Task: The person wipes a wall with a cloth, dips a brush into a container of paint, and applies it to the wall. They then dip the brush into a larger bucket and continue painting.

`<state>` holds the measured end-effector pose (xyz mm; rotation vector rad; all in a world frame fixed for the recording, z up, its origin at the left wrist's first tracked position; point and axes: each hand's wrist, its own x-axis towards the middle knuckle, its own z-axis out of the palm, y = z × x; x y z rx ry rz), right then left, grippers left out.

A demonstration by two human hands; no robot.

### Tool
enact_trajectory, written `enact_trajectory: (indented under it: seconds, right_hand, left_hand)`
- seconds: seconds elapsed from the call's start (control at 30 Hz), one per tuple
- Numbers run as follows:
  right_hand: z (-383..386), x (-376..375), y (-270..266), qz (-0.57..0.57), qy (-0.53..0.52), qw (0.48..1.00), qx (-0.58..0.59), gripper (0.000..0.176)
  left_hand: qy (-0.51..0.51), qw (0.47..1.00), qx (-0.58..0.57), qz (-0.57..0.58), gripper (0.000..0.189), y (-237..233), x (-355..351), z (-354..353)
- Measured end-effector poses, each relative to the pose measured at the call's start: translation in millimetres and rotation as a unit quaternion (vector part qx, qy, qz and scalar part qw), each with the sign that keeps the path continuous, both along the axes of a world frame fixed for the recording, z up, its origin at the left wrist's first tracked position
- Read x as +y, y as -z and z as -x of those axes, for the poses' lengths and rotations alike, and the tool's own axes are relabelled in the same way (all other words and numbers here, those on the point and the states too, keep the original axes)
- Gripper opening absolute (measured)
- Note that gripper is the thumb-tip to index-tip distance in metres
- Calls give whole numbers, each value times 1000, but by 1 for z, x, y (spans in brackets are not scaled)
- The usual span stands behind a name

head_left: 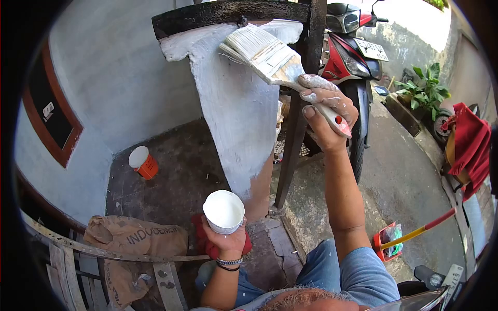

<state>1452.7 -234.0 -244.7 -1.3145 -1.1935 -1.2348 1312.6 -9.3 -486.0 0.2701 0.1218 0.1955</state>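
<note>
My right hand [332,106], spotted with white paint, is closed round the handle of a wide paintbrush [267,54]. Its paint-coated bristles overlap the upper part of a pillar [233,109] that is mostly white, with bare brownish-grey at its lower right. Lower down, my left hand [228,241] grips a small white cup [223,210] of white paint from beneath. Just above the bristles runs a dark curved beam [228,19], joined to a dark upright post [303,103] right of the pillar.
An orange-and-white bucket [145,165] stands on the dark floor at left. Brown cement sacks [135,238] lie beside a wooden ladder [168,282]. A red motorcycle [342,57] is parked behind the post. At right are an orange container [388,241] and a red cloth [469,147].
</note>
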Motion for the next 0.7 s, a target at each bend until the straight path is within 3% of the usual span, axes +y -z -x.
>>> enact_trajectory:
  seconds: [0.7]
  right_hand:
    - [-4, -27, 4, -42, 20, 998, 38, 23]
  left_hand:
    - [-14, 1000, 10, 2, 61, -1, -2, -3]
